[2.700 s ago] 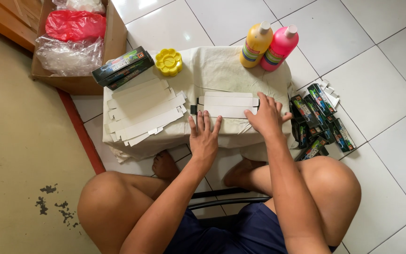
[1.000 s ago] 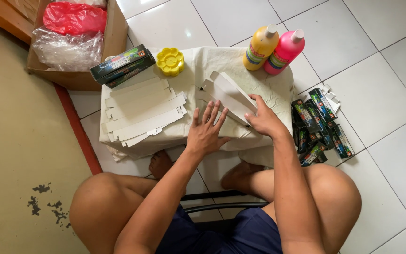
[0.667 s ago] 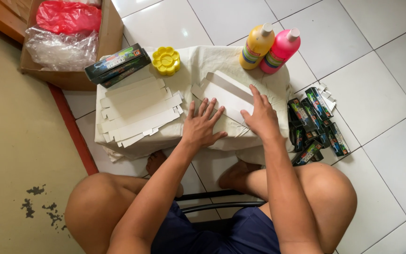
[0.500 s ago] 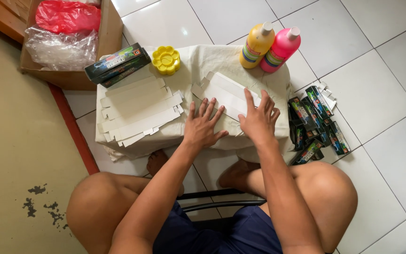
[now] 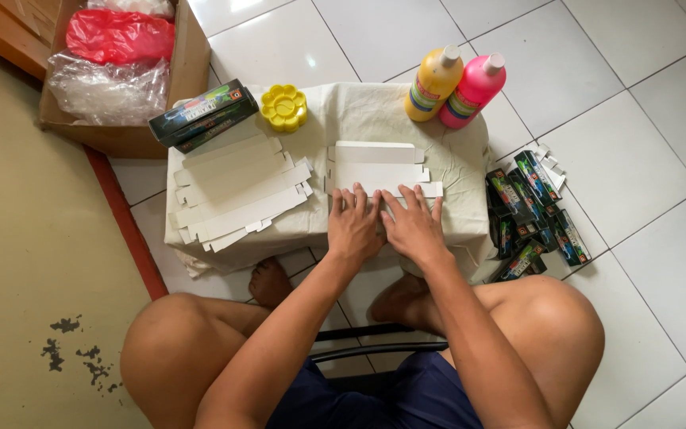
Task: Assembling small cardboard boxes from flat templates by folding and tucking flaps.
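Since a moment ago the raised flap has gone down — the white carton blank (image 5: 379,171) now lies flat at the table's twelve o'clock. Left hand (image 5: 353,226) and right hand (image 5: 413,226), fingers spread, press its near edge — best pressed evenly along the crease.

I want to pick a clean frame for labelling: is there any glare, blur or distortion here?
Head view: sharp overall, with both hands, left hand and right hand, crisp on the white flat carton; soft daylight, only faint shadows; small bright glare patches on the floor tiles near the top; mild wide-angle bending at the edges.
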